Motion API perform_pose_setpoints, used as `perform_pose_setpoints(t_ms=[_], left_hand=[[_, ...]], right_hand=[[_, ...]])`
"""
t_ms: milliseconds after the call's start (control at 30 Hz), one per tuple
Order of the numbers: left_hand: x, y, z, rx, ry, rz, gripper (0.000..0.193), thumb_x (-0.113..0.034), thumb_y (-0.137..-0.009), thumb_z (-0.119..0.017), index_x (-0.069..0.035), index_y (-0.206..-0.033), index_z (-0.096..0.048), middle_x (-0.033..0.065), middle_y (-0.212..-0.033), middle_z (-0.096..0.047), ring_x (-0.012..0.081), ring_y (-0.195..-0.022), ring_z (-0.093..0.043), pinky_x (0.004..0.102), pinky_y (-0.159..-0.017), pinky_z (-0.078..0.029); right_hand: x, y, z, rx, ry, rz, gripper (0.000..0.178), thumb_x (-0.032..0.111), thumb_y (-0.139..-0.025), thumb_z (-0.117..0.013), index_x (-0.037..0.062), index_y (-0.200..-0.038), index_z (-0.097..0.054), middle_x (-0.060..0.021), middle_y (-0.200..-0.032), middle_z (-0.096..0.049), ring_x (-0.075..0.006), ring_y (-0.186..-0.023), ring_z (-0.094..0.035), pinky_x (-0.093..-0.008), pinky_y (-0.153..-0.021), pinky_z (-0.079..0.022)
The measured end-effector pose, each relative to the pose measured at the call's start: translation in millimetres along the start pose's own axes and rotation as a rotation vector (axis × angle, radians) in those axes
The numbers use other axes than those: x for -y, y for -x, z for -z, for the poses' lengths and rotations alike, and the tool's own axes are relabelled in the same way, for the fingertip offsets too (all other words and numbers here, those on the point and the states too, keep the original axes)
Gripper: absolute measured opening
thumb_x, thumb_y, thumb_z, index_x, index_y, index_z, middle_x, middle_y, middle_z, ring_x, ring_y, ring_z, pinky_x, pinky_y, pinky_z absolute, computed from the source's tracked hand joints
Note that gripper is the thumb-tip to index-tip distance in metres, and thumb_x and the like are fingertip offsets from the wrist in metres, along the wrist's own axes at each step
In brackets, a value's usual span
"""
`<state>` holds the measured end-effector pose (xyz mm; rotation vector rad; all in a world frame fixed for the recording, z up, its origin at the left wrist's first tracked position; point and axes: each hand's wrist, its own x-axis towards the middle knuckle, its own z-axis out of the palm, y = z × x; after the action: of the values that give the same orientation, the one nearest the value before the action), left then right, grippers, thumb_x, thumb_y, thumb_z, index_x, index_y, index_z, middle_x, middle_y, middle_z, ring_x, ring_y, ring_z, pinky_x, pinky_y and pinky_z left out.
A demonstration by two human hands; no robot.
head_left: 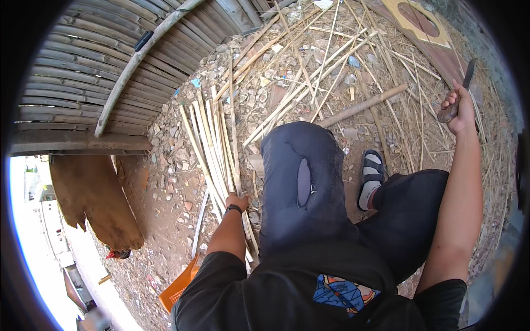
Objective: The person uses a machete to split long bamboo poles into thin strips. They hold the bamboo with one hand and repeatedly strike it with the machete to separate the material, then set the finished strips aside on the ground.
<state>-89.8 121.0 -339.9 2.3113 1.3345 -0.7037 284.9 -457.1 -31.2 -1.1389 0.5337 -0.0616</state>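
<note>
The right hand (462, 110) covers part of the handle (448, 115) of the knife (470, 73); the left hand (237, 202) and forearm (228, 234) partly hide the pale strips (212, 149). A black sleeve (221, 270) covers part of the orange object (178, 288), and many scraps (195, 83) on the ground (157, 218) are too small to tell.

This is a rough outdoor yard, shown by rubble-strewn dirt ground (157, 207), split bamboo strips (214, 143) and a far-left bamboo-slat structure (77, 80).

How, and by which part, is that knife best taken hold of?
Probably by the handle, from the near side, where the right hand grips it. The knife points its dark blade forward, while the handle's rounded end sticks out at the opposite end, so coming from behind should keep clear of the blade.
</note>
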Motion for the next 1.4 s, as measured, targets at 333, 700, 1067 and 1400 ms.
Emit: perform_pose_setpoints(t_ms=[333,700,1067,1400], left_hand=[[-14,-30,-22,-0.016,-0.048,0.069,0.059,-0.038,-0.088,-0.073,0.000,-0.130,-0.057,0.0234,-0.130,-0.063,0.0351,-0.123,-0.060,0.0428,-0.103,-0.050],[-6,-19,-5,-0.001,-0.083,0.029,0.043,-0.034,-0.092,-0.068,-0.003,-0.123,-0.064,0.0191,-0.118,-0.070,0.0340,-0.112,-0.067,0.0421,-0.096,-0.054],[28,12,0,-0.133,0.062,-0.105,0.035,-0.028,-0.086,-0.077,-0.002,-0.106,-0.064,0.0183,-0.101,-0.072,0.0363,-0.099,-0.069,0.0440,-0.085,-0.054],[45,38,44,-0.355,0.058,-0.151,0.034,-0.028,-0.088,-0.076,0.000,-0.100,-0.061,0.0188,-0.092,-0.071,0.0336,-0.085,-0.070,0.0433,-0.077,-0.055]], right_hand=[[-1,-20,-2,0.011,-0.042,-0.044,0.024,0.020,-0.098,-0.062,0.0131,-0.079,-0.050,0.0053,-0.063,-0.049,-0.0064,-0.053,-0.047,-0.0246,-0.051,-0.043],[-23,2,-58,-0.020,0.006,-0.041,0.028,0.024,-0.097,-0.064,0.0151,-0.075,-0.050,0.0060,-0.060,-0.049,-0.0069,-0.050,-0.047,-0.0253,-0.049,-0.044],[-34,-4,-53,-0.036,0.218,0.011,0.025,0.028,-0.096,-0.066,0.0149,-0.080,-0.052,0.0058,-0.061,-0.046,-0.0077,-0.051,-0.044,-0.0259,-0.049,-0.041],[-46,11,-54,-0.007,0.413,0.050,0.033,0.026,-0.089,-0.073,0.0003,-0.095,-0.053,-0.0027,-0.065,-0.054,-0.0120,-0.053,-0.051,-0.0294,-0.047,-0.042]])
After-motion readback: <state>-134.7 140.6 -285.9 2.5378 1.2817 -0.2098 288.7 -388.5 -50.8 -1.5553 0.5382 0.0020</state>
